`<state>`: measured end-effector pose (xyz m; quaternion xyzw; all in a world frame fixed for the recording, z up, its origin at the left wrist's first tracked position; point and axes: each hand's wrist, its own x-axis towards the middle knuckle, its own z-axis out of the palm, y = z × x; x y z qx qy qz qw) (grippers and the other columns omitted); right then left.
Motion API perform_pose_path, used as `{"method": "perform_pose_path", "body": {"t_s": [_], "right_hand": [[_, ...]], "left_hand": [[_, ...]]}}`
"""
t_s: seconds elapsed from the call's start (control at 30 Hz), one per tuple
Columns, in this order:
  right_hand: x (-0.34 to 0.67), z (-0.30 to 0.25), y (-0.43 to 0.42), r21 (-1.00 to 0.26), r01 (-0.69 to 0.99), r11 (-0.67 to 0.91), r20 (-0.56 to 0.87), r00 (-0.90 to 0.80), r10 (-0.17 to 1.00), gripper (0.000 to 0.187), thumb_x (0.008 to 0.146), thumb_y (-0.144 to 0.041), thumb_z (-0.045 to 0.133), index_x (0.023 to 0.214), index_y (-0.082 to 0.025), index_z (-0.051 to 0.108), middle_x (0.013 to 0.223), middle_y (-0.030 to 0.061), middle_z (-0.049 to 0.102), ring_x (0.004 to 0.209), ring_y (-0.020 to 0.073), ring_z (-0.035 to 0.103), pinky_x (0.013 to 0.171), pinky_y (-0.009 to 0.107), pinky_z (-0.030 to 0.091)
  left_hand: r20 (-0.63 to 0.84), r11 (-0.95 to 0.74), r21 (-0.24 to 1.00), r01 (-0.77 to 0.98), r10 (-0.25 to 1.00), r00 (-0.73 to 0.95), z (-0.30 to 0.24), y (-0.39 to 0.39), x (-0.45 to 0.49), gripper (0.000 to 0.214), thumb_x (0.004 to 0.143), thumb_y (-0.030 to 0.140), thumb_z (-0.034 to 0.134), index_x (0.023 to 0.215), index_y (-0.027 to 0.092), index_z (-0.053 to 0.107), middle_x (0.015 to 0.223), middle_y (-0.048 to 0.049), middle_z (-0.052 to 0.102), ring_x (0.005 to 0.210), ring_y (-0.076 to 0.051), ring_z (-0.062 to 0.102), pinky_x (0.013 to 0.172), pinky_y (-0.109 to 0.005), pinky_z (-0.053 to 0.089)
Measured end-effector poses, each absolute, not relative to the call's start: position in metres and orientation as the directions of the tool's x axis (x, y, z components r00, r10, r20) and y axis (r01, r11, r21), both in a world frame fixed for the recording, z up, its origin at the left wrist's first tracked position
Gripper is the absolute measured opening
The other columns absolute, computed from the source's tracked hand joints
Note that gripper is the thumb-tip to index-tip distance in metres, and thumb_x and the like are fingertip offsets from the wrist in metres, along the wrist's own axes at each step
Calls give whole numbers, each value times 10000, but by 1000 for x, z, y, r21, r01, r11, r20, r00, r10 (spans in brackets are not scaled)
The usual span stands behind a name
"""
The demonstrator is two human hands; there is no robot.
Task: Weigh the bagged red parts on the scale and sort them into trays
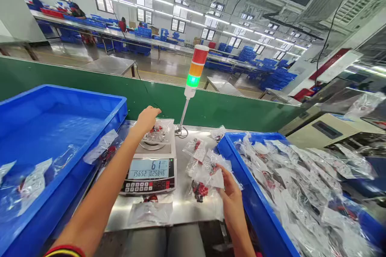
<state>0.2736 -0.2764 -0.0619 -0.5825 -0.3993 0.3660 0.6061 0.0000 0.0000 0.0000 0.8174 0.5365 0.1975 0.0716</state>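
Note:
My left hand [146, 119] reaches over a counting scale [150, 170] and closes its fingers on a clear plastic bag of red and black parts [159, 131] lying on the scale's pan. The display reads 61. My right hand [230, 190] holds a bunch of similar clear bags [208, 168] just left of the right blue bin [256, 209], above the steel table [181, 213]. One more bag [150, 211] lies in front of the scale.
A large blue bin [60, 136] on the left holds a few bags. The right blue bin is heaped with several bags. A signal tower lamp [195, 70] lit green stands behind the scale, before a green conveyor wall [90, 88]. Other people work at distant benches.

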Motion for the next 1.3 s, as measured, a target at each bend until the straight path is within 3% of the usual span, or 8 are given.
{"method": "perform_pose_path", "body": {"t_s": [0.3,0.47,0.67,0.77,0.83,1.0,1.13,1.3], "right_hand": [[248,-28,-233,-972,-165,167,75,458,886,506,598,-165,668,1098,-238,647,1084,47,719,950,246,692,805,335,575],[190,-12,-152,-952,-184,243,171,338,926,377,669,-299,672,1019,-238,546,901,12,696,820,202,688,774,347,574],[186,-30,-110,-965,30,261,258,301,918,323,639,-347,663,928,-215,609,931,55,701,906,226,659,852,393,549],[220,-45,-124,-954,179,241,291,351,890,280,692,-368,603,926,-215,622,968,77,703,917,236,645,843,411,544],[244,-52,-140,-936,280,213,309,364,879,262,738,-388,577,923,-212,634,971,85,708,925,246,643,867,437,537],[282,-74,-186,-858,498,128,305,293,906,292,800,-435,607,977,-224,705,1051,108,722,1038,323,627,1019,578,442],[288,-110,-212,-698,704,131,248,67,966,456,684,-293,745,1137,-261,708,1218,94,701,1191,368,581,1078,572,417],[287,-139,-222,-385,915,121,288,-6,958,463,784,-110,562,1232,-191,647,1286,114,671,1214,327,586,1039,498,479]], "left_hand": [[362,-402,381,833,894,265,17,-11,-2,106,869,168,600,818,186,691,888,-60,713,952,-216,648,847,-343,516],[577,-332,419,845,816,34,74,-46,-57,200,858,226,513,916,181,699,992,-63,699,953,-206,644,874,-340,507],[729,-24,479,878,567,-383,106,-98,-157,344,893,465,502,752,174,619,893,-111,623,1064,-369,618,844,-588,487],[741,71,466,882,513,-433,96,-122,-175,584,970,621,412,702,112,517,911,-128,548,1304,-474,476,622,-422,324],[730,45,453,890,554,-400,85,-138,-166,611,1017,613,320,816,81,544,1002,-124,563,1374,-464,415,626,-380,233],[682,-188,526,829,676,-279,40,-178,-108,426,993,541,366,1017,241,667,1084,-49,685,1209,-300,612,885,-549,461],[581,-209,646,734,759,-295,-15,-219,-73,353,973,508,454,963,246,690,1016,-37,722,1012,-246,681,937,-415,517],[518,-183,677,713,807,-284,-53,-261,-62,282,989,439,489,997,244,692,1046,-24,711,1004,-210,672,917,-318,507]]}}
